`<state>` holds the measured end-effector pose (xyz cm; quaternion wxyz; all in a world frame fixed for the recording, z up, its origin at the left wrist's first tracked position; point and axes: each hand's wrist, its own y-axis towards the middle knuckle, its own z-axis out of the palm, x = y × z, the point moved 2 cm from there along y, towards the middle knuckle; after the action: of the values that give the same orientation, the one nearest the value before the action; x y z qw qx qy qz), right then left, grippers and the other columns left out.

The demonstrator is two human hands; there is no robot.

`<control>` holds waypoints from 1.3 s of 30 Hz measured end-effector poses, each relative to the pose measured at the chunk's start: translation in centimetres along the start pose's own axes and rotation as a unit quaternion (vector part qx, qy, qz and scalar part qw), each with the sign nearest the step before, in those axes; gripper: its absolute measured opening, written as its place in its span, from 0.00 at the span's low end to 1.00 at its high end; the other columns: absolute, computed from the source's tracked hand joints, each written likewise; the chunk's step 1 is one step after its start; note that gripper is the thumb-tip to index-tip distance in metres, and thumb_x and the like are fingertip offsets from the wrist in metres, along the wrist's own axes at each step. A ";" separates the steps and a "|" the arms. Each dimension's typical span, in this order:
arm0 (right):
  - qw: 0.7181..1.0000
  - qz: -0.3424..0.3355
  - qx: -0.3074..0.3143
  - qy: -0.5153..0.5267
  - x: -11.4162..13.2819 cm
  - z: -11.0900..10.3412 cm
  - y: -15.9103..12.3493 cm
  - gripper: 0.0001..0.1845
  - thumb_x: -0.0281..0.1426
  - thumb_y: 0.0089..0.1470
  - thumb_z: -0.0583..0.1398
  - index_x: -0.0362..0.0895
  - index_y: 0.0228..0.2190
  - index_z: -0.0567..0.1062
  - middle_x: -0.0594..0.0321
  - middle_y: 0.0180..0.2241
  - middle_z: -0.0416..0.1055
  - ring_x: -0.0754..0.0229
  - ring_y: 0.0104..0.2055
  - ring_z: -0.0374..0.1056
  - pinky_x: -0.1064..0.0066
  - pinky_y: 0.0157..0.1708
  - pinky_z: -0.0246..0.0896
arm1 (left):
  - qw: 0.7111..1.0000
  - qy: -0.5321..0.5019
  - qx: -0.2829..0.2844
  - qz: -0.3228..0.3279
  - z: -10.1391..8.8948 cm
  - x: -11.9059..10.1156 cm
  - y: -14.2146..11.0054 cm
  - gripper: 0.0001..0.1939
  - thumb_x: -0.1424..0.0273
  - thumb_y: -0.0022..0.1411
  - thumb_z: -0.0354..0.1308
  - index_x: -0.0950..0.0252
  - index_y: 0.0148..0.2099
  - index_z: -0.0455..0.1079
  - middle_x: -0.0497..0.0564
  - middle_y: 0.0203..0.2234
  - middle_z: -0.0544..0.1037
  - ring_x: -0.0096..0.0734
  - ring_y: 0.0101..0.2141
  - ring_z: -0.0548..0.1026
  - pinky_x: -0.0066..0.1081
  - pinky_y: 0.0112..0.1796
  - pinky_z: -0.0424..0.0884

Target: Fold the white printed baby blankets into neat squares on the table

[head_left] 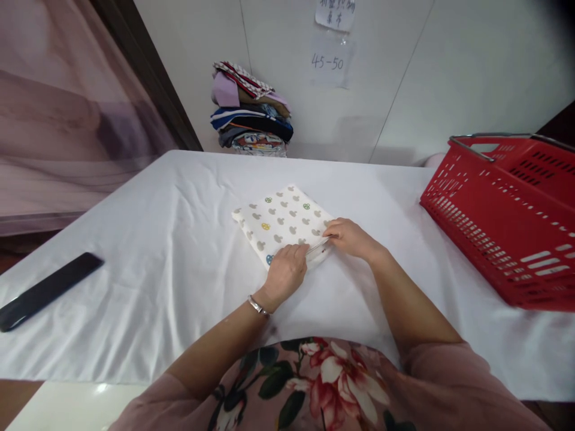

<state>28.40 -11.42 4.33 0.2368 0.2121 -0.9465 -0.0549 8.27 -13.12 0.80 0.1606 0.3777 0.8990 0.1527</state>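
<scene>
A folded cream cloth (283, 222) printed with small grey, yellow and green shapes lies on the white-covered table (157, 269). My left hand (286, 272) is closed on the cloth's near edge, fingers curled over it. My right hand (349, 236) pinches the same edge at its right corner. Both hands hold the edge taut between them. A silver bracelet (257, 307) sits on my left wrist.
A red plastic basket (507, 209) with metal handles stands at the right. A stack of folded clothes (251, 111) rests against the back wall. A long black flat object (47, 290) lies at the table's left edge. Paper notes (335, 15) hang on the wall.
</scene>
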 end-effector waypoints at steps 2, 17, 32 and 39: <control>1.000 0.001 -0.001 0.000 0.2 -0.3 -0.1 0.13 0.20 0.48 0.56 0.46 0.28 0.77 0.64 0.31 0.72 0.59 0.36 0.64 0.70 0.36 0.57 | 1.000 -0.003 0.003 0.006 -0.1 -0.1 -0.1 0.15 0.79 0.58 0.48 0.64 0.47 0.66 0.54 0.35 0.73 0.39 0.37 0.70 0.38 0.37 0.67; 0.998 0.034 0.053 -0.030 -0.1 0.9 0.1 0.09 0.22 0.48 0.59 0.46 0.28 0.77 0.63 0.30 0.71 0.59 0.38 0.63 0.71 0.37 0.55 | 0.999 0.014 0.038 0.013 -0.3 -0.5 0.1 0.06 0.74 0.60 0.50 0.63 0.39 0.68 0.53 0.33 0.71 0.40 0.37 0.67 0.39 0.37 0.64; 0.994 0.020 0.040 -0.099 0.2 1.4 0.1 0.09 0.27 0.47 0.63 0.44 0.35 0.76 0.58 0.37 0.70 0.54 0.43 0.62 0.68 0.41 0.54 | 0.998 0.028 0.048 -0.042 -0.2 -0.2 0.3 0.05 0.70 0.61 0.53 0.64 0.39 0.67 0.54 0.35 0.70 0.39 0.38 0.67 0.37 0.39 0.65; 0.996 -0.022 0.017 -0.088 -0.3 2.1 0.3 0.09 0.24 0.48 0.59 0.44 0.33 0.76 0.59 0.35 0.70 0.56 0.40 0.62 0.68 0.41 0.54 | 0.996 0.058 0.048 -0.041 0.0 -0.1 0.6 0.07 0.72 0.64 0.48 0.65 0.37 0.68 0.54 0.33 0.71 0.38 0.36 0.68 0.36 0.36 0.65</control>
<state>27.52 -10.98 2.40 0.1478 0.2309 -0.9597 -0.0625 8.74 -12.78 1.03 0.0960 0.3381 0.9279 0.1243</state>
